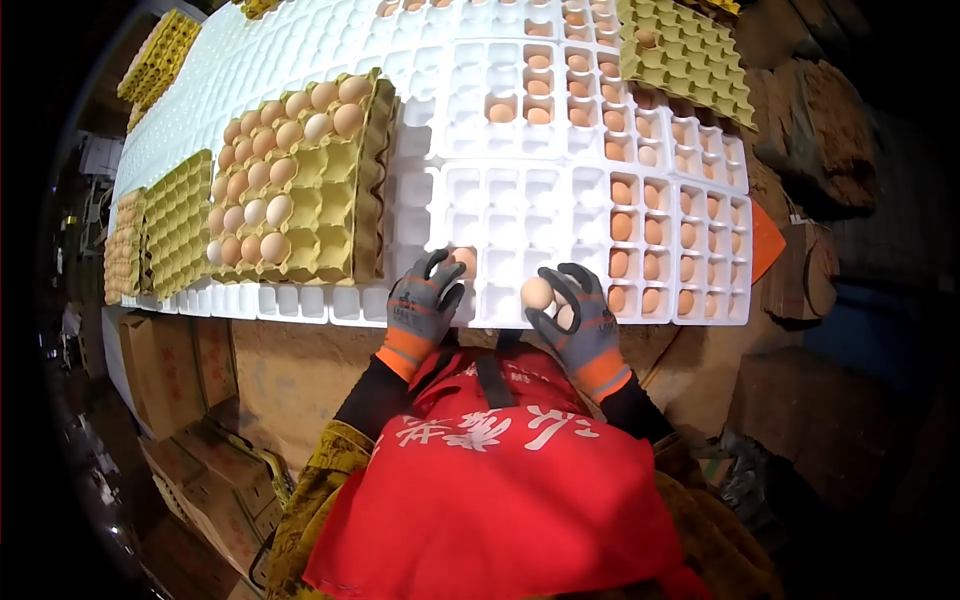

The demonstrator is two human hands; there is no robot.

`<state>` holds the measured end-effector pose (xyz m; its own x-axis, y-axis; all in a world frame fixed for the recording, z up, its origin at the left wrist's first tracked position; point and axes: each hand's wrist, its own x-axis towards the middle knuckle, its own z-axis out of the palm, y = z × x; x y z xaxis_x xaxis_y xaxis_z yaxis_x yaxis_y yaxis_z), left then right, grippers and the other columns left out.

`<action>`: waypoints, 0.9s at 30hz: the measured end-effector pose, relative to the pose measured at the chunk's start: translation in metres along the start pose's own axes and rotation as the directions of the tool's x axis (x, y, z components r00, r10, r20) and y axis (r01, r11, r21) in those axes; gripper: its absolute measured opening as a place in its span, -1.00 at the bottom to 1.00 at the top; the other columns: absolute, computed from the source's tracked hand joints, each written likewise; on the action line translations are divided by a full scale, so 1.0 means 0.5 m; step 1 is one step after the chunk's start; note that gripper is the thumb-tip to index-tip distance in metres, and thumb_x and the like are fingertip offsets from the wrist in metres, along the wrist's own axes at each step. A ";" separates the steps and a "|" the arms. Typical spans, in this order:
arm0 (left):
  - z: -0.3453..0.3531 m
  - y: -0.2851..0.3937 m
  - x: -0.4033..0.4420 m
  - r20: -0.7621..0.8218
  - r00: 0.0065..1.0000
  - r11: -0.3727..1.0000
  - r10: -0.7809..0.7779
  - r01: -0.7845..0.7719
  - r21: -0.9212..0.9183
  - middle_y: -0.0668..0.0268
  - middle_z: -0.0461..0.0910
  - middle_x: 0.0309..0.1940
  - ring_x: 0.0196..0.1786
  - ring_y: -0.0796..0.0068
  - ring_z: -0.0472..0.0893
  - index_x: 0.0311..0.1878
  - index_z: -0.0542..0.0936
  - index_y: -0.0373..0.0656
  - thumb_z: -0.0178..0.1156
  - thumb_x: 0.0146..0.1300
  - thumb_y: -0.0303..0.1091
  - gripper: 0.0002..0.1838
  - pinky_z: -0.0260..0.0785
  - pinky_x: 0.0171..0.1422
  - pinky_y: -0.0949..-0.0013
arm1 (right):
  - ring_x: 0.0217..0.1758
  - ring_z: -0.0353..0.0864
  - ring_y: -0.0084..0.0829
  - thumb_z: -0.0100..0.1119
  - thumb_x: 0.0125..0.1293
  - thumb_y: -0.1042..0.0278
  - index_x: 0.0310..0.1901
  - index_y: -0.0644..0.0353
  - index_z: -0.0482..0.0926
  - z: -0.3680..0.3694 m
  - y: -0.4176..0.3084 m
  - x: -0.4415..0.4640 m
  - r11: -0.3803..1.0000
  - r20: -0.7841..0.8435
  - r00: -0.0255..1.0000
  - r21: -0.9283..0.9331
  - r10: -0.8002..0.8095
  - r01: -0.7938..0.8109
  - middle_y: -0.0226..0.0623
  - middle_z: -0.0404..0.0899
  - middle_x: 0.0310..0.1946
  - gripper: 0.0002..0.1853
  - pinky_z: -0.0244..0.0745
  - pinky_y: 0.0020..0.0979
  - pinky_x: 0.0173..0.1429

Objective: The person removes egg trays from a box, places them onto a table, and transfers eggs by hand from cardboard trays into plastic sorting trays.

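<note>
Egg [537, 293] sits pinched in right hand [586, 330]; left hand's [420, 306] half-open grip is beside another egg [464, 261].

smth eggs [537, 293], rough ppr-pulp tray [335, 200]

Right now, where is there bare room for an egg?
Just beyond the left hand and right hand: white compartments between the nearest yellow tray and filled columns of brown eggs. Also that tray's near-right cups. Crowded: those columns and the tray's left side.
</note>
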<state>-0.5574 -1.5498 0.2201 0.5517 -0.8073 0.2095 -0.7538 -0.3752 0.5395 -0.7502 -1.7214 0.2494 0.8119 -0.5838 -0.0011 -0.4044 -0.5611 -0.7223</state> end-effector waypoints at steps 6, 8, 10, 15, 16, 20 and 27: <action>-0.028 0.029 0.018 0.083 0.939 0.894 -0.333 0.343 -0.288 0.27 0.67 0.03 -0.10 0.28 0.66 0.17 0.67 -0.06 0.31 0.33 -0.42 -0.67 0.53 0.01 0.34 | 0.22 0.57 -0.08 0.50 0.17 0.14 0.28 0.00 0.58 -0.019 0.023 0.003 0.999 0.030 0.999 -0.021 0.041 -0.040 -0.07 0.46 0.23 -0.39 0.61 -0.17 0.16; -0.015 0.013 -0.008 0.005 0.920 0.786 -0.393 0.339 -0.517 0.28 0.63 0.07 -0.09 0.47 0.56 0.31 0.57 -0.16 0.16 0.45 -0.47 -0.62 0.44 0.04 0.46 | 0.20 0.59 -0.06 0.48 0.18 0.11 0.29 0.01 0.57 -0.019 0.028 -0.002 0.990 0.046 0.998 -0.131 -0.045 0.051 -0.04 0.45 0.25 -0.38 0.62 -0.16 0.15; -0.020 0.013 -0.016 -0.154 0.918 0.749 -0.365 0.192 -0.634 0.29 0.60 0.10 -0.08 0.55 0.50 0.38 0.51 -0.23 0.08 0.54 -0.39 -0.60 0.40 0.04 0.43 | 0.17 0.62 -0.03 0.47 0.18 0.09 0.30 0.01 0.56 -0.019 0.020 -0.002 0.987 0.091 0.994 -0.143 -0.063 0.076 -0.02 0.45 0.27 -0.37 0.63 -0.14 0.14; 0.034 0.019 -0.031 -0.351 0.918 0.869 -0.183 -0.016 -0.494 0.18 0.51 0.18 0.04 0.45 0.50 0.45 0.39 -0.28 -0.02 0.47 -0.56 -0.51 0.39 0.17 0.39 | 0.12 0.65 -0.01 0.40 0.22 -0.02 0.32 -0.04 0.55 0.010 -0.046 0.004 0.984 0.216 0.976 -0.163 -0.035 0.071 -0.09 0.43 0.30 -0.37 0.63 -0.09 0.12; 0.046 0.013 -0.035 -0.309 0.946 0.933 -0.096 -0.023 -0.360 0.13 0.51 0.20 0.07 0.37 0.54 0.47 0.37 -0.27 0.06 0.43 -0.58 -0.47 0.41 0.22 0.33 | 0.13 0.64 -0.02 0.39 0.22 -0.04 0.32 -0.05 0.55 0.020 -0.052 0.005 0.963 0.237 0.970 -0.244 -0.057 0.116 -0.11 0.43 0.30 -0.36 0.63 -0.10 0.13; 0.071 0.005 -0.027 -0.051 0.978 0.976 0.204 -0.208 -0.068 0.09 0.56 -0.02 0.03 -0.02 0.53 0.32 0.56 -0.17 0.25 0.23 -0.47 -0.46 0.40 0.12 0.04 | 0.13 0.65 -0.13 0.36 0.30 0.23 0.32 -0.03 0.58 0.037 -0.025 0.000 0.994 0.154 0.984 -0.047 -0.092 0.100 -0.10 0.48 0.26 -0.47 0.63 -0.20 0.08; 0.002 0.018 -0.079 -0.173 0.981 0.992 0.092 -0.106 -0.075 0.07 0.56 0.18 0.22 -0.05 0.53 0.26 0.58 -0.24 0.23 0.24 -0.50 -0.53 0.35 0.36 -0.03 | -0.29 0.60 -0.57 0.19 0.45 0.36 0.36 0.11 0.53 -0.012 0.037 0.004 0.672 0.452 0.865 0.574 0.216 -0.468 -0.26 0.55 0.25 -0.54 0.59 -0.47 -0.14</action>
<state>-0.5862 -1.5217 0.2159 0.5338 -0.7472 0.3960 -0.7791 -0.2525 0.5738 -0.7587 -1.7367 0.2401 0.8057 -0.3609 -0.4697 -0.4097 0.2333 -0.8819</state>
